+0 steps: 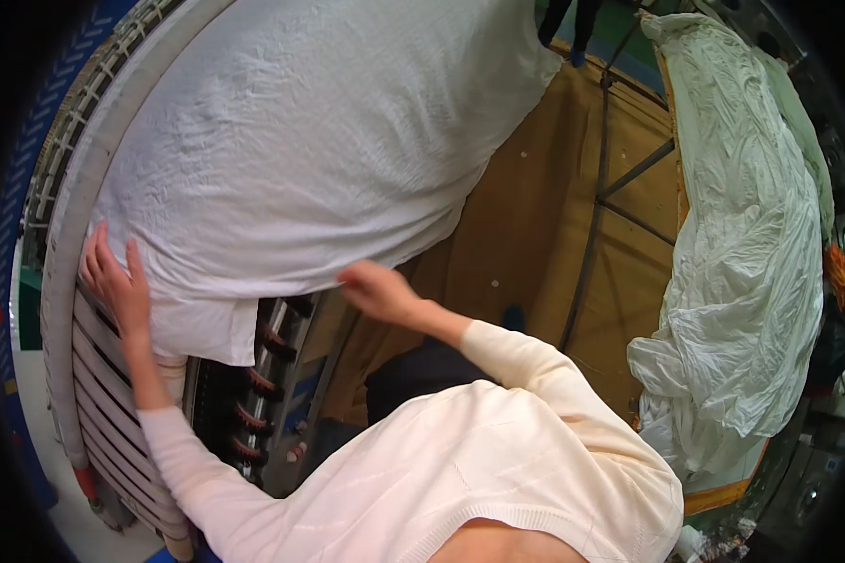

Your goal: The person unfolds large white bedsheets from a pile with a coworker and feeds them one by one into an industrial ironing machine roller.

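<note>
A large white cloth lies spread over the machine's feed area, with wrinkles across it and a folded lower corner hanging down. On its left edge, beside the pale roller belt, rests my left hand, fingers spread and lying on the fabric. My right hand is at the cloth's lower edge on the right, its fingers curled together and slightly blurred. Whether fabric is pinched between those fingers is too small to make out.
Pale belts run down the left side. Below the cloth is a dark shaft with reddish discs. Brown board and a metal frame stand right of it. Crumpled white fabric is heaped at far right. A person's legs show at the top.
</note>
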### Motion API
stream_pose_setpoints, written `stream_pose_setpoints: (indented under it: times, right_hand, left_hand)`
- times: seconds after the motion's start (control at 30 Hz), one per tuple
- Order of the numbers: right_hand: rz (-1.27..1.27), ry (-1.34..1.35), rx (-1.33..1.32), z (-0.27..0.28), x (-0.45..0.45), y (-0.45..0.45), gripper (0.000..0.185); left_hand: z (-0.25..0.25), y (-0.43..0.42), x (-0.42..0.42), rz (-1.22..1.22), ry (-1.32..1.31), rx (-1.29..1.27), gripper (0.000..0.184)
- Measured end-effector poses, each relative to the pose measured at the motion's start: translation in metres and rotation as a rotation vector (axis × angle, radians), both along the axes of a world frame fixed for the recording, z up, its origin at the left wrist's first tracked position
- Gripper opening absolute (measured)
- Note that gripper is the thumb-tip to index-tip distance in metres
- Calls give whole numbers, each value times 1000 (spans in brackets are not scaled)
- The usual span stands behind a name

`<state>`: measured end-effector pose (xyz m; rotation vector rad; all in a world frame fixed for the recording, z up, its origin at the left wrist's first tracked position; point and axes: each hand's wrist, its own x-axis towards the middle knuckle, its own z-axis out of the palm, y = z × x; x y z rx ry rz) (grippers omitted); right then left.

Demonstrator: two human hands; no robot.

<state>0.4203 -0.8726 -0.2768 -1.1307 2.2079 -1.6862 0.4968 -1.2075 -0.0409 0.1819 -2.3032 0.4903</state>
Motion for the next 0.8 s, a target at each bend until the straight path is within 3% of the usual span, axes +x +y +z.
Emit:
stream_pose_setpoints:
  times: [0.07,0.17,0.2,0.23,0.27,0.33,0.43,0.57,0.67,0.7,0.8]
  right_hand:
    - [-115,-243,28,-43,-5,43,21]
    - [-446,-601,-94,-74,7,104,19]
    - [-590,-683,-130,-87,13,122,17]
    - [-654,-680,-127,-105,19,141,17]
    - [-722,-675,-122,-119,26,156,17]
    - [-786,-789,-74,-122,37,178,16]
    - [-770,-833,-91,-120,47,189,17]
    - [-811,-868,-170,-116,52,182,17]
    - [-779,-898,-177,-117,59,178,17]
    - [-757,-929,-156,-118,61,177,18]
    - [-742,-1157,-182,-124,65,170,20]
  left_hand:
    - [-4,93,24,-231,88,151,35]
    - [-91,160,61,-538,129,561,19]
    - [-120,182,64,-449,80,751,17]
    - [-143,196,61,-345,67,816,20]
    - [-176,203,61,-287,103,1121,33]
    - [-209,204,39,-389,349,1269,48]
    - [-214,197,0,-542,587,1315,57]
    - [-256,178,-28,-487,698,1692,60]
    - [-309,173,-34,-491,337,1947,53]
    - [-334,169,-36,-614,241,2078,45]
    - [-367,184,-51,-631,104,2245,42]
